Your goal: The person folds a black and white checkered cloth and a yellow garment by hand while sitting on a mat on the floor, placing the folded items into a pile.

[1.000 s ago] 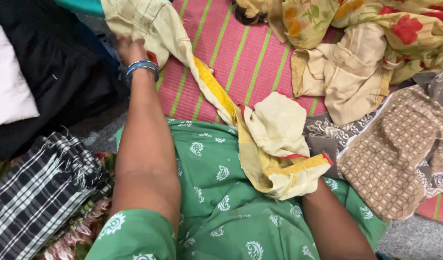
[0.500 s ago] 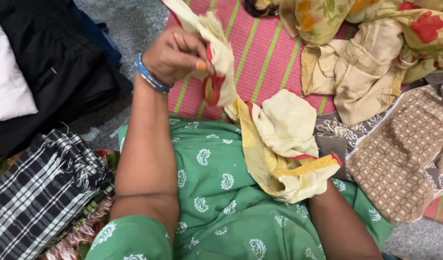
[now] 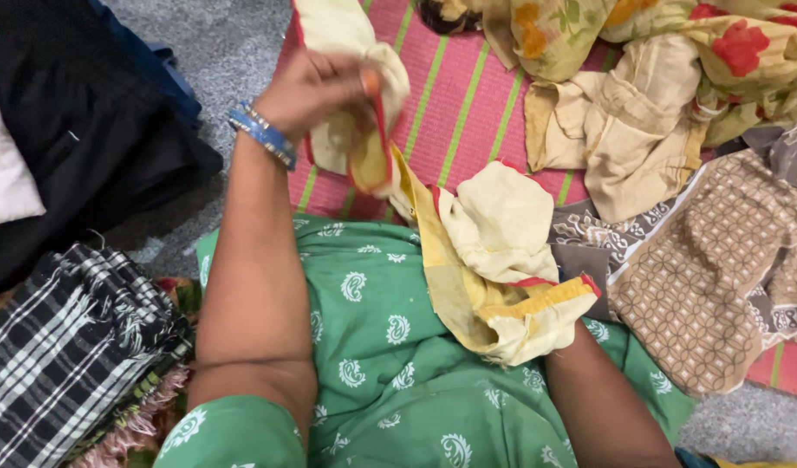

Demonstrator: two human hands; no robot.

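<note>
Left hand (image 3: 316,91), wearing blue bangles at the wrist, is closing its fingers on one end of a pale yellow garment (image 3: 502,260) with red and yellow trim, lifting that end above the pink striped mat (image 3: 468,95). From this grip the garment is running down and right onto the lap, over the green printed dress (image 3: 381,347), where its bunched remainder is lying. Right hand is hidden beneath that bunched end; only the forearm is showing, so its grip cannot be determined.

To the right of the garment, a brown patterned cloth (image 3: 710,277) is lying just beside it, partly over the mat. Behind it, a beige garment (image 3: 624,139) and a floral fabric (image 3: 719,43) are crowding the upper right corner. On the left, a black garment (image 3: 86,139) is lying next to a white cloth (image 3: 4,165), and a black-and-white checked cloth (image 3: 60,347) is sitting folded near the left elbow.

Grey floor (image 3: 225,43) is showing between the black garment and the mat edge, beside the raised hand.
</note>
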